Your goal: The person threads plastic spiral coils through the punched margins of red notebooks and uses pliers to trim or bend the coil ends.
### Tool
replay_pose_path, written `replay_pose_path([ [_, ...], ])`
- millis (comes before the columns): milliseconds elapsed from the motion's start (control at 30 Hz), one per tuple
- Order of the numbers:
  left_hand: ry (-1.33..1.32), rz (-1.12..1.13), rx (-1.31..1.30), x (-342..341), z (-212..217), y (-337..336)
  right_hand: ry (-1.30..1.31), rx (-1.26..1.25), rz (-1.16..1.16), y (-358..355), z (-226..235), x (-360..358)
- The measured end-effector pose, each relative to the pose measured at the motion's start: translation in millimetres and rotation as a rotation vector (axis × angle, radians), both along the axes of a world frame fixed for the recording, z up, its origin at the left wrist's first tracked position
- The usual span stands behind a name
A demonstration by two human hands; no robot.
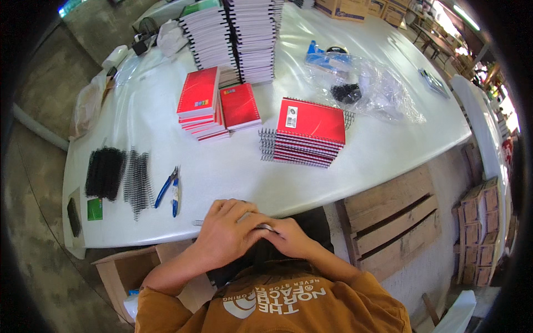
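Note:
At the table's near edge my left hand is closed, its fingers bent over the top of something. My right hand meets it, closed too, thumb and fingers pressed together. A thin pale edge shows between them; my hands hide the rest. What looks like a grey coil end pokes out left of my left hand. Cutting pliers with blue handles lie nearest that hand. Farther off, red notebooks are stacked with wire coils sticking out at the sides.
Black coils and grey coils lie at left, by a green card. More red notebooks sit before tall stacks of bound pages. A plastic bag and blue tape dispenser lie at far right.

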State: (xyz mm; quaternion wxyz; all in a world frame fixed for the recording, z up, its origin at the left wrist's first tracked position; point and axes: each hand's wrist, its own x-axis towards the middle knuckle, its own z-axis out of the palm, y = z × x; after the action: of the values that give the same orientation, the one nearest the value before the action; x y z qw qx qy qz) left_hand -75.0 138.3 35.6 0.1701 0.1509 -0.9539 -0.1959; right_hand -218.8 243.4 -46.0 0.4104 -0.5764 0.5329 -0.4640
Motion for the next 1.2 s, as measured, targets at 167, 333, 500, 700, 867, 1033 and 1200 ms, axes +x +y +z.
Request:
replay_pose_path([
  [167,-0.024,0.105,-0.021,9,21,-5,-0.262,0.329,-0.508,118,-8,-99],
  [333,0.047,0.246,0.119,23,-11,-18,-0.096,0.443,-1.452,248,-104,-213],
  [500,0.024,0.280,0.143,21,-20,-16,0.641,0.644,-2.068,235,-265,-252],
  [700,-0.007,0.285,0.151,13,-22,-12,-0.204,0.630,-1.410,43,-330,-177],
  [867,-0.037,0.240,0.184,7,-23,-16,-0.445,0.569,-1.062,10,-304,-159],
  [1033,0.004,0.189,0.185,-5,-10,-29,-0.580,0.191,-1.497,98,-270,-194],
  [1200,0.025,-0.001,0.327,-38,-3,-29,-0.613,-0.578,-1.861,182,-178,-212],
])
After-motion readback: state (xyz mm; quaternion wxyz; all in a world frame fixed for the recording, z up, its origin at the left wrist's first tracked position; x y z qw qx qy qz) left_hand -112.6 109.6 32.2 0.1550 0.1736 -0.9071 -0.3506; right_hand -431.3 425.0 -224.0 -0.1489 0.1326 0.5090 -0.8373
